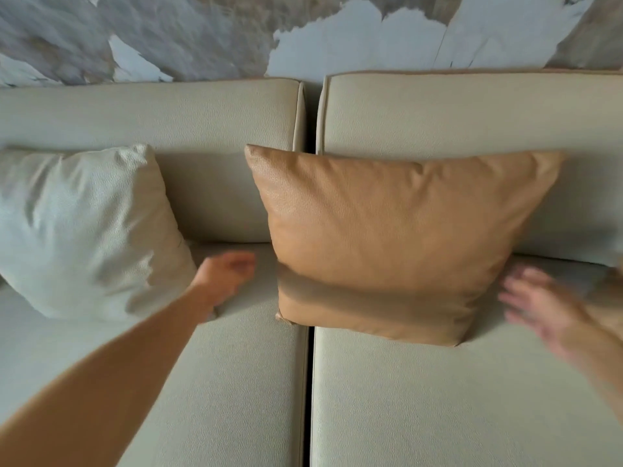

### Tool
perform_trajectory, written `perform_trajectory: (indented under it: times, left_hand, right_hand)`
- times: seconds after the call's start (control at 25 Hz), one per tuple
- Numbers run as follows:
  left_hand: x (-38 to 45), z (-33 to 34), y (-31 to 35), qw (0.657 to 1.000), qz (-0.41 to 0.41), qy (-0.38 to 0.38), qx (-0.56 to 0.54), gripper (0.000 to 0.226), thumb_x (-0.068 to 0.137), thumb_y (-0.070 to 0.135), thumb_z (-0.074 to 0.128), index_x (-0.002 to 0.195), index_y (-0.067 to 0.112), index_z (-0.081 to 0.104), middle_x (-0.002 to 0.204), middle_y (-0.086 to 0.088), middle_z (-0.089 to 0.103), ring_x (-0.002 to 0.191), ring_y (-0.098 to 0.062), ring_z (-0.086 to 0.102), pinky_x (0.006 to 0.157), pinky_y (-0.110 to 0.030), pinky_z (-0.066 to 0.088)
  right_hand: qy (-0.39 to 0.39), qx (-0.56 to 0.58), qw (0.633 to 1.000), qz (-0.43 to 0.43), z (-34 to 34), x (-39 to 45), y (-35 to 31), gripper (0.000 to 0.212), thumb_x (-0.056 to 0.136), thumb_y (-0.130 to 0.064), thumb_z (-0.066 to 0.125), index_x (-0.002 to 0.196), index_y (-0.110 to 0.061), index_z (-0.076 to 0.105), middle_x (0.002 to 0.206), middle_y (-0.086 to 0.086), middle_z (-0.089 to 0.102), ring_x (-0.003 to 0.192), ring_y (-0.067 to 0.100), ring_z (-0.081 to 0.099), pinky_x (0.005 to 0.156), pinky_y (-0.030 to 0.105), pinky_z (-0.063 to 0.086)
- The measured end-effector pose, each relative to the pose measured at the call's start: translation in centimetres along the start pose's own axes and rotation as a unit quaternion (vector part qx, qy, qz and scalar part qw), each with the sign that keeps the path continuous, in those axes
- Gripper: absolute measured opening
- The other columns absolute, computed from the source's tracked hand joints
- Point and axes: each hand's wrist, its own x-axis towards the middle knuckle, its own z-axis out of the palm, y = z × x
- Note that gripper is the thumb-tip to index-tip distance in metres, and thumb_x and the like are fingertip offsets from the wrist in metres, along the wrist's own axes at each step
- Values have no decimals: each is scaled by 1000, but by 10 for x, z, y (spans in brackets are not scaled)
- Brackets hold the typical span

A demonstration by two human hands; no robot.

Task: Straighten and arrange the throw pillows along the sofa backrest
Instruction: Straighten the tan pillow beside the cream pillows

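I see two throw pillows standing on the sofa seat and leaning back against the backrest. The left pillow sits at the left edge of the frame, on the left seat cushion. The right pillow sits right of centre, straddling the gap between the two seat cushions, mostly on the right seat cushion. A stretch of seat lies between the pillows, well apart. Behind the backrest, the wall fills the top of the frame.
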Motion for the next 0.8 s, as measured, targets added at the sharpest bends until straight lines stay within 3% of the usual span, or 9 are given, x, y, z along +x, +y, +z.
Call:
perform_trajectory:
  times: [0.08,0.16,0.2,0.28,0.36,0.48,0.6,0.72,0.8]
  left_hand:
    - [-6,24,-57,991,-73,-75,77,50,82,-14,64,128,3,60,96,-6,65,64,-14,59,53,-19,47]
    - [-2,53,-98,983,-100,-108,111,59,77,-18,68,132,0,56,106,-11,55,63,-18,59,70,-27,54]
    - [1,66,-109,980,-76,-101,151,59,76,-13,72,130,4,57,110,-12,55,70,-23,61,78,-33,54]
    - [9,86,-122,959,5,-45,280,46,77,10,79,120,15,64,110,-7,60,86,-27,63,76,-37,55]
    - [15,98,-120,938,57,18,343,26,81,25,75,104,17,65,99,-2,59,85,-24,60,69,-36,52]
    - [25,107,-117,925,65,40,371,16,87,22,60,100,16,67,97,-5,67,88,-28,64,72,-41,56]
    - [26,109,-116,926,80,-16,369,14,89,29,61,99,22,68,95,-2,73,88,-27,68,75,-43,58]
    - [28,110,-111,909,106,1,404,14,93,29,59,100,19,65,94,-2,68,87,-30,65,72,-40,56]
    - [29,114,-104,894,78,18,440,17,94,30,57,103,17,62,96,-4,66,88,-31,64,70,-39,55]
  right_hand:
    - [-61,-159,983,62,-3,1,75,69,86,3,63,146,-15,35,145,12,47,101,27,53,90,41,40]
    - [-87,-309,946,48,4,10,128,88,66,-4,82,144,-12,40,141,14,51,99,30,58,84,35,41]
    - [-74,-348,935,7,9,18,140,84,59,-13,86,135,-8,49,132,17,57,96,30,59,82,33,41]
    - [-34,-366,926,-84,21,27,140,48,58,-22,87,94,-5,61,93,13,67,78,27,59,66,31,41]
    - [-22,-378,912,-158,31,34,135,33,63,-25,87,74,-14,58,70,0,63,65,21,58,53,29,41]
    - [43,-431,890,-143,31,49,133,32,70,-40,80,66,-21,54,67,4,60,66,28,56,55,32,41]
    - [98,-437,889,-96,11,57,122,45,72,-53,72,68,-11,58,64,8,59,63,30,56,57,35,45]
    - [75,-473,874,-84,3,56,113,40,75,-46,73,71,-9,59,62,7,55,64,30,56,58,35,42]
    - [66,-462,882,-73,7,56,117,35,78,-43,72,75,-10,61,61,5,56,62,27,55,60,35,43]
